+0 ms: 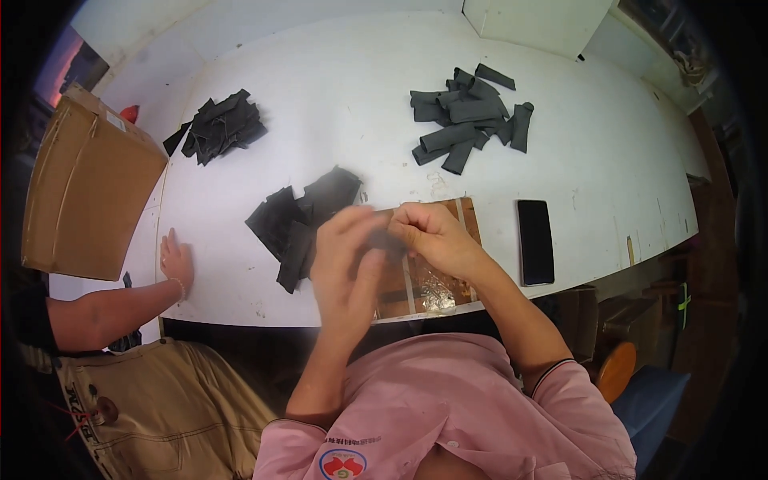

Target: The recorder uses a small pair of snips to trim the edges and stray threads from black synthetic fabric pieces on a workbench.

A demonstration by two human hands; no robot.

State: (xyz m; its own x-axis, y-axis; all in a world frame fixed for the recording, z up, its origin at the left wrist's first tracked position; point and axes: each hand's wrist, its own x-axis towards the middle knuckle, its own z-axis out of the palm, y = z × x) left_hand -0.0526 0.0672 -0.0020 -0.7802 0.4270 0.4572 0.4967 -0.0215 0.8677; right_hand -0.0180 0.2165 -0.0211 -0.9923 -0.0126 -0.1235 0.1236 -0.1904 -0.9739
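Here both hands, left hand and right hand, pinch one dark fabric piece (blurred).

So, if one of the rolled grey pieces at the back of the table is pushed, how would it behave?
The rolled grey pieces look like soft fabric tubes, so one would probably roll or slide lightly on the smooth white table. They lie slumped across each other, which suggests they are floppy and would likely flatten when pinched.
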